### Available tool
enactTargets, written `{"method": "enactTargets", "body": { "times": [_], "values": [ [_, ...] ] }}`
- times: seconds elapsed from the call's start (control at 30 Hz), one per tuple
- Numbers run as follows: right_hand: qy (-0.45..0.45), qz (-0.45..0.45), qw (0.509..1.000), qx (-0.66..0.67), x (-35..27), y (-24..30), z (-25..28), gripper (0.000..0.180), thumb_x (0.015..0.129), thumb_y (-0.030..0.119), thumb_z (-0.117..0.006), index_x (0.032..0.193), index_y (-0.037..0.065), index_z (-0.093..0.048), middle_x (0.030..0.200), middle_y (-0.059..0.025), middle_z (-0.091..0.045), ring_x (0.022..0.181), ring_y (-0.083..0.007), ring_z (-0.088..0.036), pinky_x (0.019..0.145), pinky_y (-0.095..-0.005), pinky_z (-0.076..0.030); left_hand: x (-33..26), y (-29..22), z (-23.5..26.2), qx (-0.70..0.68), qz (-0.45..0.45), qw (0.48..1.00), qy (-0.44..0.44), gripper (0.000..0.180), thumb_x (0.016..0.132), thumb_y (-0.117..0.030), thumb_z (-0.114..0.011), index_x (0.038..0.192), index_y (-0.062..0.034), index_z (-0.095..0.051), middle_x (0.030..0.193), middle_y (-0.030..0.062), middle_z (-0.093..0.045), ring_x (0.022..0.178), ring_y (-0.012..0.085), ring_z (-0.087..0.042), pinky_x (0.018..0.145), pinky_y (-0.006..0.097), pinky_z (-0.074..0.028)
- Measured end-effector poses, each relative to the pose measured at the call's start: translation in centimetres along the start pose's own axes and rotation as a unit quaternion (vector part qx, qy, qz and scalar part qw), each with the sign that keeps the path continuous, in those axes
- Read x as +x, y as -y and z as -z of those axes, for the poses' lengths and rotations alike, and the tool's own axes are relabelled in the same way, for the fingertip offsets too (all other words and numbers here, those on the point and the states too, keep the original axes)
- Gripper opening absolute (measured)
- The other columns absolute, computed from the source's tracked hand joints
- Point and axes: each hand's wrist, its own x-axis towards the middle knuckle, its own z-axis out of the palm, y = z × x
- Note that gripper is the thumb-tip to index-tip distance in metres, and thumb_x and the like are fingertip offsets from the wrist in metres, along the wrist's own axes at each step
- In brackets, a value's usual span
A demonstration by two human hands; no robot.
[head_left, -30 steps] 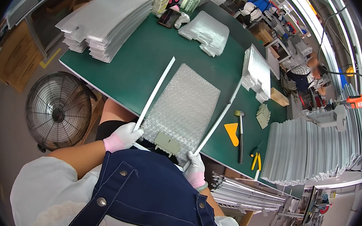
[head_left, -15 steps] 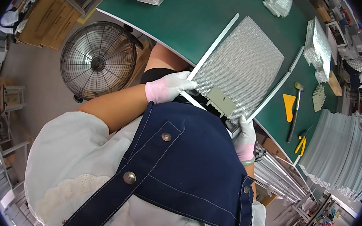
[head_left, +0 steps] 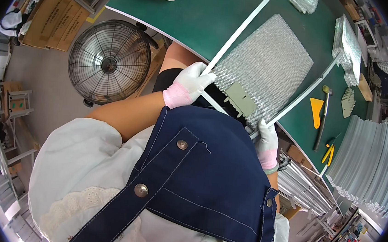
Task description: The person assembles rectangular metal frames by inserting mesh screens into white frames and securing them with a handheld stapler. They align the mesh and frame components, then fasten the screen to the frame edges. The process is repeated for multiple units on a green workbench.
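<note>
A three-sided white metal frame (head_left: 238,34) lies around a silver mesh pad (head_left: 269,63), its open end facing away from me. My left hand (head_left: 190,84), in a white glove with a pink cuff, is closed on the frame's near left corner. At the near right corner my right hand (head_left: 267,140), gloved alike, grips the frame with thumb on top; its other fingers are mostly hidden. The side strips stand apart from the pad toward their far ends. A grey-green notched plate (head_left: 240,100) rests over the pad's near edge.
On the green table (head_left: 202,27) at right lie a yellow scraper (head_left: 315,112), a mallet (head_left: 322,123) and yellow-handled pliers (head_left: 328,154). Beyond them are stacked silver strips (head_left: 363,159) and mesh pads (head_left: 346,49). A floor fan (head_left: 109,64) stands at left.
My left hand has moved slightly forward with the frame. The left strip now reaches farther over the table, and the side strips stand farther off the mesh pad. Both hands keep their hold.
</note>
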Motion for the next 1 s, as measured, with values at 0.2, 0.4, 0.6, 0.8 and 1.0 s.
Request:
{"method": "enactTargets", "body": {
  "times": [0.2,0.4,0.6,0.8,1.0],
  "values": [
    [0.001,-0.002,1.000,-0.002,-0.1,0.3,-0.4,0.036,0.103,0.021,-0.056,0.130,0.000,-0.049,0.119,-0.0074,-0.060,0.103,-0.0180,-0.063,0.091,-0.0380,-0.056,0.5,0.9,-0.3,-0.179,0.004,0.983,0.046,0.035,0.095,-0.024,-0.065,0.112,0.0049,-0.057,0.100,0.0064,-0.062,0.091,0.0116,-0.058,0.085,0.028,-0.048],
    [0.000,-0.004,1.000,-0.029,0.1,0.2,-0.2,0.028,0.102,0.018,-0.056,0.123,0.000,-0.053,0.106,-0.0038,-0.062,0.088,-0.0139,-0.062,0.085,-0.0333,-0.056,0.2,-0.8,1.8,0.067,0.014,0.997,0.036,0.034,0.093,-0.028,-0.070,0.102,0.0034,-0.064,0.090,0.0065,-0.068,0.082,0.0122,-0.063,0.082,0.029,-0.051],
    [-0.034,-0.003,0.999,-0.031,-0.4,1.0,-1.2,0.025,0.100,0.017,-0.057,0.118,0.000,-0.053,0.103,-0.0033,-0.060,0.086,-0.0128,-0.060,0.085,-0.0339,-0.056,0.2,1.0,1.7,-0.064,0.045,0.994,0.078,0.037,0.093,-0.030,-0.072,0.106,0.0032,-0.064,0.096,0.0062,-0.068,0.088,0.0111,-0.063,0.083,0.027,-0.050],
    [-0.022,-0.019,0.999,-0.042,-0.3,0.8,0.0,0.031,0.101,0.020,-0.057,0.124,0.000,-0.052,0.112,-0.0052,-0.059,0.098,-0.0162,-0.062,0.089,-0.0379,-0.056,-0.4,-0.7,2.3,0.062,0.057,0.990,0.109,0.038,0.095,-0.031,-0.070,0.111,0.0029,-0.063,0.100,0.0065,-0.067,0.094,0.0139,-0.063,0.089,0.030,-0.051],
    [0.001,-0.018,1.000,-0.024,-0.2,0.9,-0.1,0.042,0.101,0.022,-0.056,0.136,0.000,-0.046,0.124,-0.0076,-0.059,0.108,-0.0188,-0.062,0.092,-0.0380,-0.055,0.3,2.4,1.8,-0.267,0.067,0.937,0.215,0.045,0.097,-0.024,-0.066,0.131,0.0015,-0.052,0.120,0.0093,-0.061,0.113,0.0175,-0.058,0.102,0.035,-0.046]
  ]
}}
